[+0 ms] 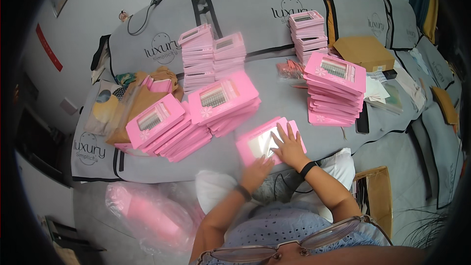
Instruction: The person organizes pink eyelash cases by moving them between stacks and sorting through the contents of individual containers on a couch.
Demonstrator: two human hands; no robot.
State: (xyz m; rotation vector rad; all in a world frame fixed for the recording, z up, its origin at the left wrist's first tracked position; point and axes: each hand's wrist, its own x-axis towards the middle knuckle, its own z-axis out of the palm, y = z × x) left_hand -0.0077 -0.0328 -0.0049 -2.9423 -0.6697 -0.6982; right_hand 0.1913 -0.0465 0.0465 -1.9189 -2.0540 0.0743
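we see one flat pink box (270, 143) lying alone on the grey covered surface (289, 103), near its front edge, just ahead of the person's body. it has a pale, shiny window panel in its middle.

right hand (290, 148) lies flat on the box, fingers spread over the window and the right half; a dark band sits on that wrist. the grip is open, pressing down, clamped on nothing. left hand (256, 171) is at the box's near edge, blurred; fingers look loosely extended, touching or just short of the corner, we cannot tell which. nothing is held there either.

handling, as we judge it: thin card, light, stiff enough to lift by one edge, but the window film looks soft and would likely dent or smudge under fingertips. the face looks glossy, so it may slide on the cloth. best hold: the long pink borders, thumb beneath and fingers on top, away from the window.

around it: a slumped stack of like boxes (223, 105) to the left, another fanned pile (157, 127) further left, a neat stack (336, 91) to the right, taller stacks (208, 59) behind. a clear plastic bag with pink contents (147, 213) lies on the floor at lower left; a brown carton (365, 51) sits far right.
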